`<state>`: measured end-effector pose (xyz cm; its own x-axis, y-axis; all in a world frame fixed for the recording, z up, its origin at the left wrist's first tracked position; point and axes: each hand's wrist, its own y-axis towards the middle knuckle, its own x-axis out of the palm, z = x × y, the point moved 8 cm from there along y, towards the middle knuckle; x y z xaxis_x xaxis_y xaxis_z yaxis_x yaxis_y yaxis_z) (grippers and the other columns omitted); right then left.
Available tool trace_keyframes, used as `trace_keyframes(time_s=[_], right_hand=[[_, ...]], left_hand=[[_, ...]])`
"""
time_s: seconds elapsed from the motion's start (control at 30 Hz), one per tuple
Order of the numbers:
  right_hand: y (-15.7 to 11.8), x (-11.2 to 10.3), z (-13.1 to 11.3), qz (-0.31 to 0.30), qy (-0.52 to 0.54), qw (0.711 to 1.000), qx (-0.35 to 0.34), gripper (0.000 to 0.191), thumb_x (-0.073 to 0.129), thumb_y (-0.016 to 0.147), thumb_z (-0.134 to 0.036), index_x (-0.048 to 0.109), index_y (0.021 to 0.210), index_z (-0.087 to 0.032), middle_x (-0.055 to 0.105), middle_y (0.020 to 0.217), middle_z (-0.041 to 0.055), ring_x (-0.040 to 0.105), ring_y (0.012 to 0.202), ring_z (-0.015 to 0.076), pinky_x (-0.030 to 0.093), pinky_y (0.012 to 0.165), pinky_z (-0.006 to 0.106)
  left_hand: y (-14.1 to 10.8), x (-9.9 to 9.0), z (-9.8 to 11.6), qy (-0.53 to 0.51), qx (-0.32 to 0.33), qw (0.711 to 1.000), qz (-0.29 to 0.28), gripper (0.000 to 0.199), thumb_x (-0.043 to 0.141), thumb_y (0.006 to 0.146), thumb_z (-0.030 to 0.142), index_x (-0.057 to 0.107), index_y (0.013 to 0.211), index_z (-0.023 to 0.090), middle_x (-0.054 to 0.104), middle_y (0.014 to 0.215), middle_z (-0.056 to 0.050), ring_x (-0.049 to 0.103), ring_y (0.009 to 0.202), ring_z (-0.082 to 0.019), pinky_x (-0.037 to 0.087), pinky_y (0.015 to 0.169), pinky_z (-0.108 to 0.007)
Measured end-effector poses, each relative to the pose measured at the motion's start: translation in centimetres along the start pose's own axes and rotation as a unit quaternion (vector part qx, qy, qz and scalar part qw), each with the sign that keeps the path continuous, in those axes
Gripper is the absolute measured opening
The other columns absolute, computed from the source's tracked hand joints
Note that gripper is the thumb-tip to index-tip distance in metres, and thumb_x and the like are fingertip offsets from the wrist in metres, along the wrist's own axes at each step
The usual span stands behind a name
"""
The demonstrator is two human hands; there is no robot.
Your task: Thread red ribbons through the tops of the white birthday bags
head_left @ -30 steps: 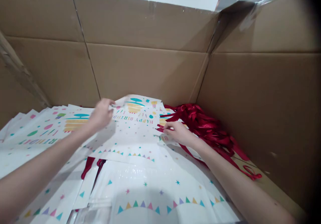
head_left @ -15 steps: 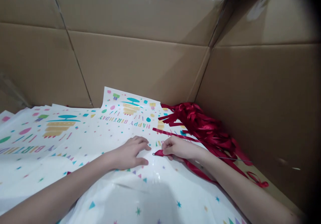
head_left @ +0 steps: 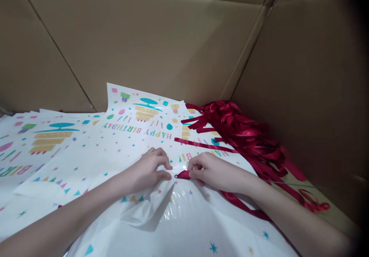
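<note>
White plastic sheeting [head_left: 95,149] printed with birthday designs lies under both hands. My left hand [head_left: 155,168] pinches a raised fold of it between thumb and fingers, just left of a small metal pin tip. My right hand [head_left: 206,168] is closed on a red ribbon [head_left: 182,174], with the metal tip poking out of the ribbon's left end against the sheet. Its fingers are bent and the thumb presses the ribbon. The two hands are a short gap apart.
A heap of red ribbons [head_left: 242,130] lies at the right against tall cardboard walls [head_left: 161,42]. One ribbon strip [head_left: 204,144] stretches left over the sheet behind my right hand. A small ribbon bow [head_left: 317,205] lies at the far right.
My left hand has closed on the sheet, which is now drawn up in folds. The metal tip now meets the fold. The view has tilted down.
</note>
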<state>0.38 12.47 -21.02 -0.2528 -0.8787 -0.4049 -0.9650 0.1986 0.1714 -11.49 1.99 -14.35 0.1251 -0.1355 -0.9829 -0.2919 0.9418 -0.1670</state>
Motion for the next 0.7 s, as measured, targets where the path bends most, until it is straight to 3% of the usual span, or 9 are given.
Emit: trace_keyframes(time_s=[0.3, 0.5, 0.7], right_hand=[[-0.1, 0.1, 0.5, -0.001, 0.002, 1.0, -0.007, 0.022, 0.053, 0.088, -0.02, 0.06, 0.067, -0.018, 0.061, 0.066, -0.0009, 0.044, 0.05, 0.0091, 0.032, 0.05, 0.025], [-0.2, 0.0, 0.9, 0.003, -0.018, 1.0, 0.002, 0.022, 0.052, 0.088, -0.019, 0.059, 0.066, -0.019, 0.059, 0.063, -0.0015, 0.041, 0.047, 0.0088, 0.028, 0.048, 0.027], [-0.2, 0.0, 1.2, -0.006, -0.023, 1.0, 0.006, 0.023, 0.052, 0.088, -0.019, 0.059, 0.066, -0.019, 0.06, 0.064, -0.0013, 0.041, 0.046, 0.0087, 0.028, 0.046, 0.028]], left_hand=[[-0.3, -0.5, 1.5, 0.036, 0.034, 0.998, -0.024, 0.013, 0.065, 0.094, 0.039, 0.065, 0.094, 0.026, 0.063, 0.111, -0.004, 0.05, 0.115, -0.026, 0.044, 0.093, -0.036], [-0.5, -0.4, 2.4, 0.069, 0.076, 0.994, -0.037, 0.021, 0.064, 0.094, 0.046, 0.068, 0.105, 0.028, 0.062, 0.114, -0.006, 0.051, 0.114, -0.027, 0.045, 0.091, -0.037], [-0.2, -0.1, 1.9, 0.062, 0.066, 0.996, -0.027, 0.019, 0.065, 0.095, 0.037, 0.062, 0.083, 0.023, 0.063, 0.107, -0.004, 0.051, 0.108, -0.024, 0.044, 0.087, -0.035]])
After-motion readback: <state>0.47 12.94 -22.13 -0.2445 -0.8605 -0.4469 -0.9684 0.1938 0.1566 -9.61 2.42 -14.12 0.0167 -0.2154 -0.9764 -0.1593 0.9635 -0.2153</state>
